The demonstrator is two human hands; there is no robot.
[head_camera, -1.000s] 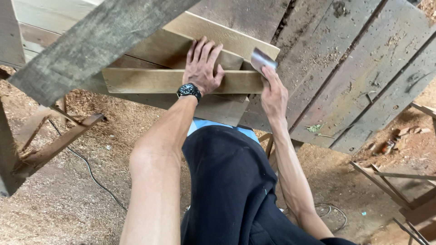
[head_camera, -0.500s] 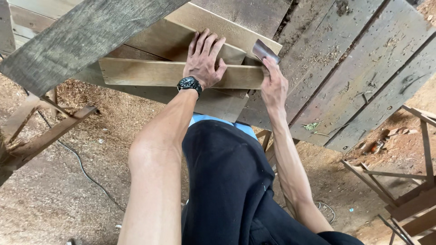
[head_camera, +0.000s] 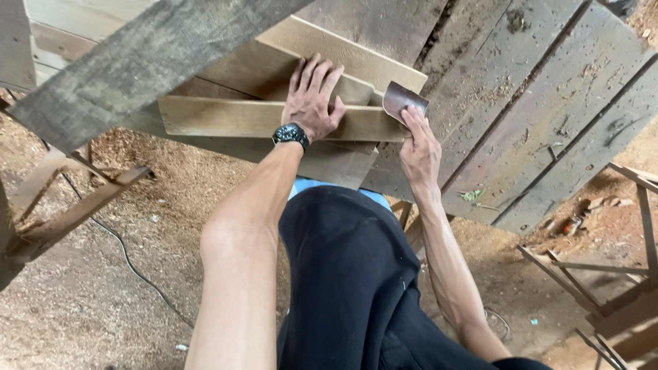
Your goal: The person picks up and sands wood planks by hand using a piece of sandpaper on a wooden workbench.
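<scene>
Head view: pale, smooth rectangular wooden strip (head_camera: 226,118) on rough grey plank bench (head_camera: 521,116)
Left hand (head_camera: 312,99): fingers spread, flat on strip
Right hand (head_camera: 419,147): pinching curled brown sandpaper sheet (head_camera: 403,100) at strip's end

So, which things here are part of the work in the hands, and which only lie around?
In use:
- left hand pressing on the wooden frame
- right hand holding sandpaper at the frame's end

Lying about:
- black cable on the sawdust floor
- grey plank
- wooden trestle
</scene>
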